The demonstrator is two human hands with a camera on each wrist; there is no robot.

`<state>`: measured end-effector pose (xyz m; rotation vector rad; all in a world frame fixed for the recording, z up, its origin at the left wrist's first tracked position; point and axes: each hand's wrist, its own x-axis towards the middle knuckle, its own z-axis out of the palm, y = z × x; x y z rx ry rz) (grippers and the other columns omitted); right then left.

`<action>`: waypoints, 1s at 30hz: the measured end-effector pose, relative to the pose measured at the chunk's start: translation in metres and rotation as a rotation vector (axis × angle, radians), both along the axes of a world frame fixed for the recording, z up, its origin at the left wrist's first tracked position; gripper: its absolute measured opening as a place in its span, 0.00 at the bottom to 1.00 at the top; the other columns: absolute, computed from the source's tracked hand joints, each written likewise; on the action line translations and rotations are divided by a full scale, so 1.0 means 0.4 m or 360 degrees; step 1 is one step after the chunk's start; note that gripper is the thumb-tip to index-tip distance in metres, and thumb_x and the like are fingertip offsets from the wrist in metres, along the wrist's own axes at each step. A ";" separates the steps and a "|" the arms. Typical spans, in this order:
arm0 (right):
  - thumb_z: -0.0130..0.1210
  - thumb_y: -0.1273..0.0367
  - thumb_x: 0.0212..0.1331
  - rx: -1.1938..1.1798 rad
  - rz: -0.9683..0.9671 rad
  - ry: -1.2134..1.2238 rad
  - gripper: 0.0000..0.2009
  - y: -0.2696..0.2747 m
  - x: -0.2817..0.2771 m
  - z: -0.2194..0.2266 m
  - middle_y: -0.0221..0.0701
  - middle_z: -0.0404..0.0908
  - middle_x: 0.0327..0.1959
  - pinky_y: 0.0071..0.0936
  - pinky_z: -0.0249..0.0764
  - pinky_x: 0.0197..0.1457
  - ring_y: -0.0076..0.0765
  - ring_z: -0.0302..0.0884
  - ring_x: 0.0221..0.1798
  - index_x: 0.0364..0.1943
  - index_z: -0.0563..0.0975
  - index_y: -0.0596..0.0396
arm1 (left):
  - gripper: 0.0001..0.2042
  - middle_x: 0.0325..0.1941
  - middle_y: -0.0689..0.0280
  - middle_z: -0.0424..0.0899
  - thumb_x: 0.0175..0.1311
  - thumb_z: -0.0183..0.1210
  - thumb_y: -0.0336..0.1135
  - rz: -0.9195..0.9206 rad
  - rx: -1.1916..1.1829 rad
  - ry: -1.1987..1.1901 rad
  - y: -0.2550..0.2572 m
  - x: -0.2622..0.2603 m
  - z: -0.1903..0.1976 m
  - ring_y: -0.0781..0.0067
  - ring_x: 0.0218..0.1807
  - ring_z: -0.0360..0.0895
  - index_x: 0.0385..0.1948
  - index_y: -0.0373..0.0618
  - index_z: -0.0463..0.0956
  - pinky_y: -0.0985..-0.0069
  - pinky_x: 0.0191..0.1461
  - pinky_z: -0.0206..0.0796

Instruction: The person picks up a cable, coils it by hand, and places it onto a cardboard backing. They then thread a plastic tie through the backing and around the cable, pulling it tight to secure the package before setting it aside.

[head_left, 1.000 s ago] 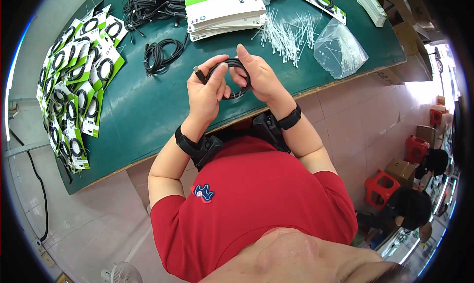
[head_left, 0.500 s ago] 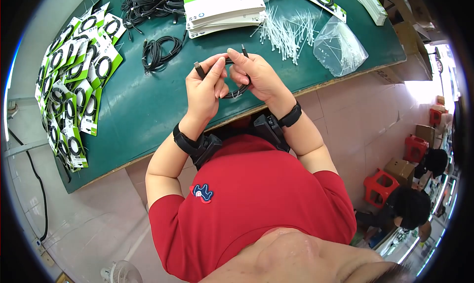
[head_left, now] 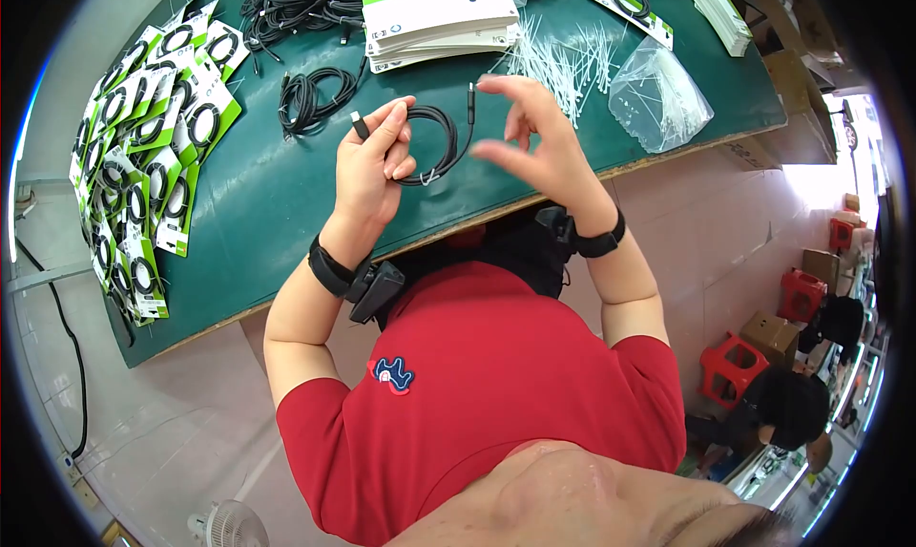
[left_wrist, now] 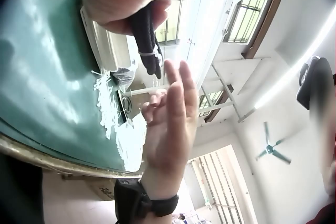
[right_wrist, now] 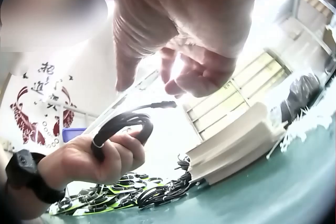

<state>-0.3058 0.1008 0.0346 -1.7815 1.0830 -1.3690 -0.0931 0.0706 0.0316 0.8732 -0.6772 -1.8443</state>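
Note:
My left hand (head_left: 372, 165) grips a coiled black cable (head_left: 452, 132) above the front part of the green table. A whitish tie (head_left: 429, 177) goes round the lower part of the coil. One plug (head_left: 359, 124) pokes out past the left fingers; the other plug (head_left: 470, 98) stands up at the coil's right side. Just right of that plug, my right hand (head_left: 544, 141) has its thumb and fingers spread apart, with nothing between them. In the right wrist view, the left fingers (right_wrist: 128, 153) curl round the coil, below the right hand.
Carded cables (head_left: 153, 156) are heaped on the table's left. Behind my hands lie a loose cable bundle (head_left: 310, 103), a pile of black cables (head_left: 296, 8) and a stack of cards (head_left: 439, 17). White zip ties (head_left: 563, 65) and a plastic bag (head_left: 658, 103) are at right.
The right hand has let go of the coil and moved right, its fingers spreading. The left hand has shifted slightly left with the cable, whose round coil now shows.

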 end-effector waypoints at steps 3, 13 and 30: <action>0.59 0.67 0.58 -0.0533 0.0128 0.0587 0.16 0.025 -0.012 0.068 0.30 0.79 0.49 0.22 0.72 0.32 0.26 0.72 0.34 0.49 0.77 0.55 | 0.11 0.25 0.73 0.73 0.68 0.56 0.33 -0.0177 0.0111 -0.0019 -0.002 0.003 0.004 0.91 0.15 0.56 0.46 0.36 0.76 0.87 0.19 0.50; 0.59 0.73 0.44 -0.0592 0.0851 0.1410 0.13 0.072 -0.020 0.057 0.32 0.78 0.38 0.29 0.74 0.32 0.36 0.76 0.33 0.38 0.78 0.56 | 0.11 0.23 0.74 0.72 0.65 0.60 0.33 -0.1071 0.0374 -0.0471 -0.006 -0.019 0.028 0.92 0.15 0.56 0.43 0.36 0.79 0.88 0.17 0.48; 0.65 0.80 0.46 -0.0425 -0.0162 0.0641 0.11 0.081 -0.114 0.049 0.35 0.80 0.33 0.25 0.73 0.31 0.35 0.78 0.29 0.37 0.82 0.60 | 0.18 0.50 0.59 0.80 0.60 0.62 0.37 0.0075 -0.2307 -0.1993 -0.327 -0.063 0.002 0.64 0.46 0.81 0.51 0.44 0.76 0.71 0.50 0.72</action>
